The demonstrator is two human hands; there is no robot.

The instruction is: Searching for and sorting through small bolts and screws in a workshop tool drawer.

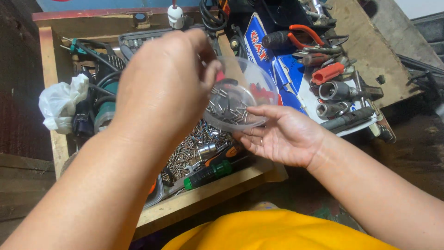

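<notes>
Your right hand (282, 136) lay palm up and open, fingers spread flat, cradling a clear tub (240, 95) from below; the tub rested tilted on your fingertips, above the wooden tray (48, 60). Small metal pins (229, 109) lay loose in the bottom of the tub. Your left hand (162, 88) came in from above with its back toward the camera, wrist bent, fingers curled down to the tub's rim and mouth. Whether those fingers pinched a pin could not be told, since the hand hid its own tips. Your left forearm crossed the tray diagonally. Beneath the tub a heap of screws (192, 148) filled part of the tray, with a green-handled screwdriver (208, 173) just beside it. Sockets (333, 90) and red-handled pliers (305, 34) lay well apart to the right.
</notes>
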